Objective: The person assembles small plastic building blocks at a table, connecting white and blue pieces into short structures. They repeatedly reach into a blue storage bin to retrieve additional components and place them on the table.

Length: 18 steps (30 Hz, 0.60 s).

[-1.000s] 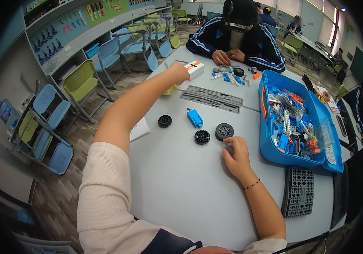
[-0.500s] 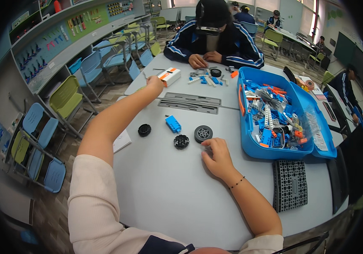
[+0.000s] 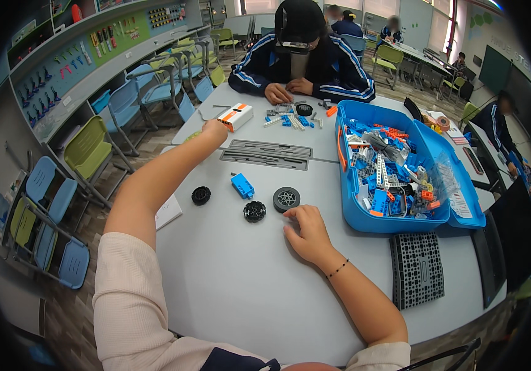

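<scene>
My left hand (image 3: 215,129) reaches far forward to the near end of a white and orange box (image 3: 236,117). Its fingers are turned away and hidden, so their grip cannot be seen. My right hand (image 3: 308,234) rests on the table with fingers loosely bent and thumb apart, holding nothing. Its fingertips are just by a grey spoked wheel (image 3: 286,199). Left of that wheel lies a black, knobbly-rimmed wheel (image 3: 254,211), with a similar smaller-looking black wheel (image 3: 201,196) farther left. Between them and slightly beyond sits a blue block piece (image 3: 242,185).
Grey trays of thin rods (image 3: 266,154) lie mid-table. An open blue bin (image 3: 395,224) of building parts stands at right, beyond a black perforated panel (image 3: 418,271). Opposite, a person's hands (image 3: 279,93) are at loose parts. A white booklet (image 3: 167,213) lies left.
The whole view has shifted slightly, moving things left and down in the picture. Both my hands keep nearly the same places on the table.
</scene>
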Available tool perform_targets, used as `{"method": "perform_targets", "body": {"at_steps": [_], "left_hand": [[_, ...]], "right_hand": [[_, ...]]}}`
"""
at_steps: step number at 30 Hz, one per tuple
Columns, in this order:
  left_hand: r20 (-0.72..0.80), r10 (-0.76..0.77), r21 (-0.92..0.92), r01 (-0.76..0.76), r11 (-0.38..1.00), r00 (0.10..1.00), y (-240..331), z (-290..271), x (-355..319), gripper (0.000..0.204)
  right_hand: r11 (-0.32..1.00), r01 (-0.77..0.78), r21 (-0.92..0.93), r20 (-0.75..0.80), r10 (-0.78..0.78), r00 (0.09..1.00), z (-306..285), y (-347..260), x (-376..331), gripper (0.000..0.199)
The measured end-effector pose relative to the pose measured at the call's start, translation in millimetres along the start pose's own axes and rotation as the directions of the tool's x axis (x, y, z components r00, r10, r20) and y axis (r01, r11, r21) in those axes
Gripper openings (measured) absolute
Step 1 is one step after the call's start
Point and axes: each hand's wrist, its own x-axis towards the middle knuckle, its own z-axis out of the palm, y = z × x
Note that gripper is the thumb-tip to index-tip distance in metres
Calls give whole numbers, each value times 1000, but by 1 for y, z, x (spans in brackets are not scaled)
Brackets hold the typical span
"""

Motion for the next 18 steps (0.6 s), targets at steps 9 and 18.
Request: {"method": "perform_targets", "body": {"at_steps": [9,18], "left_hand": [[-14,101,40,-101,994,995,-8,0,-5,25],[-24,243,299,-225,927,970,-15,-18,-25,17]], "right_hand": [[999,-37,16,38,36,999,0,1,0,25],[999,-32,31,32,31,999,1,1,0,23]]}}
